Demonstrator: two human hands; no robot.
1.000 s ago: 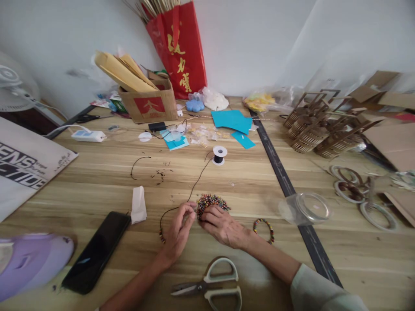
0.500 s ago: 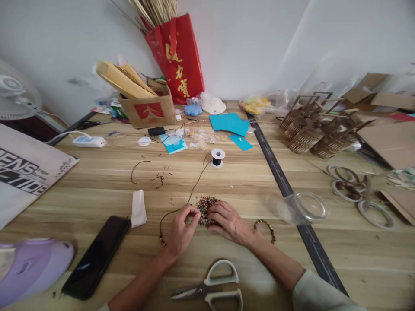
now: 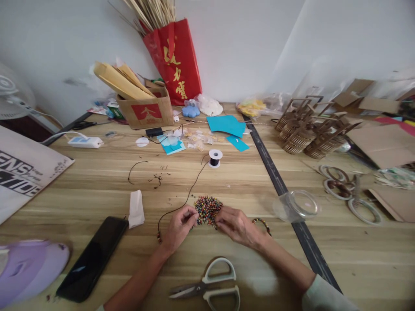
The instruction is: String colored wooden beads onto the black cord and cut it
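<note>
A small heap of coloured beads (image 3: 207,207) lies on the wooden table (image 3: 227,185). My left hand (image 3: 179,226) pinches the black cord (image 3: 191,190) at the heap's left edge. That cord runs up to a white spool (image 3: 215,157), and a few beads hang on its lower end (image 3: 158,236). My right hand (image 3: 237,225) rests at the heap's right edge, fingertips pinched on a bead too small to see clearly. A finished bead bracelet (image 3: 263,223) lies partly hidden behind my right wrist.
Scissors (image 3: 210,289) lie near the front edge. A black phone (image 3: 92,258) and a white tissue (image 3: 136,209) are at the left. A clear plastic lid (image 3: 296,205) sits on a dark strip (image 3: 275,177). Cardboard box (image 3: 144,108), red bag (image 3: 175,60) and wooden baskets (image 3: 311,129) stand behind.
My right hand slid off the top of the bead heap to its right edge, uncovering the beads. My left hand stayed pinched at the left edge. The view shifted slightly.
</note>
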